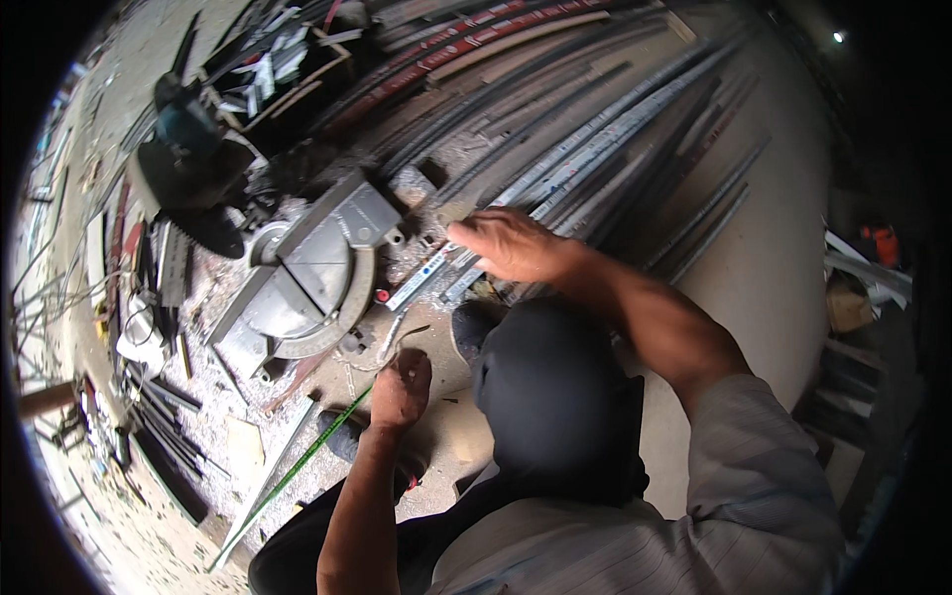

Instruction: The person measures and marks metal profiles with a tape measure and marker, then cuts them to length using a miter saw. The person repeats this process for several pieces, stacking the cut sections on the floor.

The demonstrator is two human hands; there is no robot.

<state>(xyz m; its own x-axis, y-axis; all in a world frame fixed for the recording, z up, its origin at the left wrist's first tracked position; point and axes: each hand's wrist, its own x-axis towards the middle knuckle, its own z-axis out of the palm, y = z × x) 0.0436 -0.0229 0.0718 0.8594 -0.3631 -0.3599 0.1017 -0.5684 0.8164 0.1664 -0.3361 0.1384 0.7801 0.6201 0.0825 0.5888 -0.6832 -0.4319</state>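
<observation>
A worker's right hand presses flat, fingers spread and gripping nothing, on pale metal profiles lying on the floor just beside a miter saw. The left hand is curled closed near the saw's base by a bent wire; whether it holds the wire cannot be told. A green strip lies touching the left wrist.

Right hand covers part of the metal profiles; left hand fingers curl, contents unclear. Profiles' far ends cut by frame edge. Saw blade partly hidden.
</observation>
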